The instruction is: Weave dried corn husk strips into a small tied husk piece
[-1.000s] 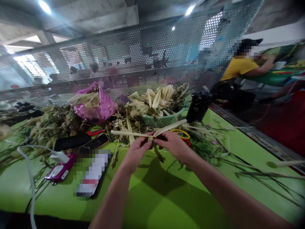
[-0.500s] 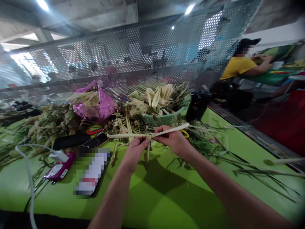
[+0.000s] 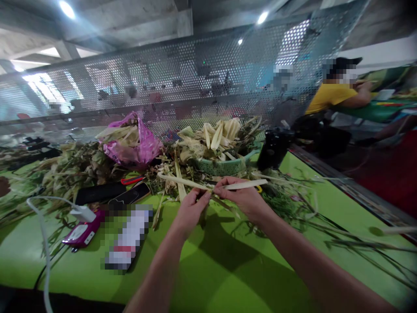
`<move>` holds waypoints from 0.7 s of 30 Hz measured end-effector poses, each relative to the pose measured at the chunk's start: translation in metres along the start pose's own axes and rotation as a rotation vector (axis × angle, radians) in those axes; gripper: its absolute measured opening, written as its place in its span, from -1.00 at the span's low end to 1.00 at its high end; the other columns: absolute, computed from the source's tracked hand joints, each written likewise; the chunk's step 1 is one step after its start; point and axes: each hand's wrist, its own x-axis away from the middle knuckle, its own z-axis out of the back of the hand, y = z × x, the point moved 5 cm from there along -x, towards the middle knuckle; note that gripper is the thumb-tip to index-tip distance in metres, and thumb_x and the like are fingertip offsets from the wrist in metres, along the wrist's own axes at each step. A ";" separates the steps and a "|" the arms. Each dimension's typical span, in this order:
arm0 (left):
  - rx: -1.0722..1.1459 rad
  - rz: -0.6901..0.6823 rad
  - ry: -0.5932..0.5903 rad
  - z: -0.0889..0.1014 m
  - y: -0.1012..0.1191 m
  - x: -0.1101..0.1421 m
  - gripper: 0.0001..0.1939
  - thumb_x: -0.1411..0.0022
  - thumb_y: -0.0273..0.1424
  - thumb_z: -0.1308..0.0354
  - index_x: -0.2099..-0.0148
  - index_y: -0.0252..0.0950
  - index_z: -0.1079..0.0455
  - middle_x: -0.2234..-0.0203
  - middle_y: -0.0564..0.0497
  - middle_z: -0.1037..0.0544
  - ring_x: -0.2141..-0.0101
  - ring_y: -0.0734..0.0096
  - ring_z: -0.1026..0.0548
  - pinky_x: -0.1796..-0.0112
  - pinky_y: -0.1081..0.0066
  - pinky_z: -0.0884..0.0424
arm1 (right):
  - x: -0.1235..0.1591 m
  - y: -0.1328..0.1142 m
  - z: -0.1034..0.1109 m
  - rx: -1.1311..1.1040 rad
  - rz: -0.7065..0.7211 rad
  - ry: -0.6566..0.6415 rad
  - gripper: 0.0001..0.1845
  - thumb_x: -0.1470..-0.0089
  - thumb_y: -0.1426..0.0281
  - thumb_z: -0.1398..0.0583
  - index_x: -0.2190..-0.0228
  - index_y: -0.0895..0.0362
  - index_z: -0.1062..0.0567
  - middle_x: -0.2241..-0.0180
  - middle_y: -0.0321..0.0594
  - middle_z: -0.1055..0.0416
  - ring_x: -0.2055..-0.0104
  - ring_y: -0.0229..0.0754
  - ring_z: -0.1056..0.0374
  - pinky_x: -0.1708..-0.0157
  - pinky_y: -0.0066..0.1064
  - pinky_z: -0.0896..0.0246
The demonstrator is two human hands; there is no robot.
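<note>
Pale, folded strips that look like corn husk (image 3: 179,180) are held low over the green table (image 3: 208,278). My left hand (image 3: 193,208) pinches them between thumb and fingers near the point where they cross. Close beside it, my right hand (image 3: 241,196) grips the same strips, and a flat pale end sticks out to the right above its knuckles. A thinner end (image 3: 228,206) slants down to the right below the crossing. How the strips are joined is hidden by my fingertips.
Behind my hands stands a green basket (image 3: 224,167) heaped with husks, beside a black container (image 3: 274,148). Farther left are a pink bag (image 3: 140,148), a red-handled cutter (image 3: 132,180), a phone (image 3: 130,237) and a purple power strip (image 3: 85,230). Loose stalks lie at right, where a person in yellow (image 3: 335,95) sits.
The end that hung straight down between my hands now slants to the lower right. The left strip slopes up more toward its tip. The whole view has shifted slightly.
</note>
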 end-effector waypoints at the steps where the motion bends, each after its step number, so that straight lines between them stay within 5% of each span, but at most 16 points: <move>1: -0.003 0.004 0.000 0.000 -0.001 0.000 -0.71 -0.09 -0.22 -0.21 0.19 -0.28 -0.49 0.32 -0.03 -0.53 0.21 0.33 -0.41 0.11 0.40 -0.28 | 0.000 0.000 0.000 0.006 0.005 0.001 -0.69 0.13 0.14 -0.31 0.49 0.13 -0.46 0.57 -0.30 -0.35 0.53 -0.28 -0.17 0.55 -0.44 -0.03; 10: -0.047 0.042 -0.094 -0.006 -0.003 -0.001 -0.76 -0.02 -0.24 -0.25 0.30 -0.29 -0.53 0.41 -0.01 -0.52 0.25 0.30 -0.41 0.14 0.39 -0.28 | 0.002 -0.003 -0.002 0.028 0.077 0.060 -0.72 0.09 0.16 -0.26 0.51 0.11 -0.41 0.56 -0.32 -0.31 0.47 -0.23 -0.21 0.40 -0.38 -0.13; 17: 0.089 0.053 0.105 0.006 -0.007 -0.001 -0.69 0.00 -0.21 -0.27 0.25 -0.32 -0.46 0.56 0.08 -0.38 0.53 0.55 -0.22 0.49 0.53 -0.14 | 0.001 -0.003 -0.015 0.037 0.025 -0.130 -0.69 -0.01 0.13 -0.20 0.40 0.14 -0.42 0.48 -0.28 -0.34 0.44 -0.24 -0.24 0.44 -0.42 -0.16; 21: 0.045 0.067 0.151 0.011 -0.009 -0.002 -0.66 -0.02 -0.14 -0.23 0.31 -0.33 -0.45 0.61 0.12 -0.31 0.58 0.58 -0.15 0.54 0.51 -0.06 | 0.003 -0.006 -0.015 0.122 0.084 -0.117 -0.74 0.01 0.17 -0.22 0.46 0.14 -0.44 0.51 -0.29 -0.35 0.46 -0.25 -0.22 0.44 -0.43 -0.13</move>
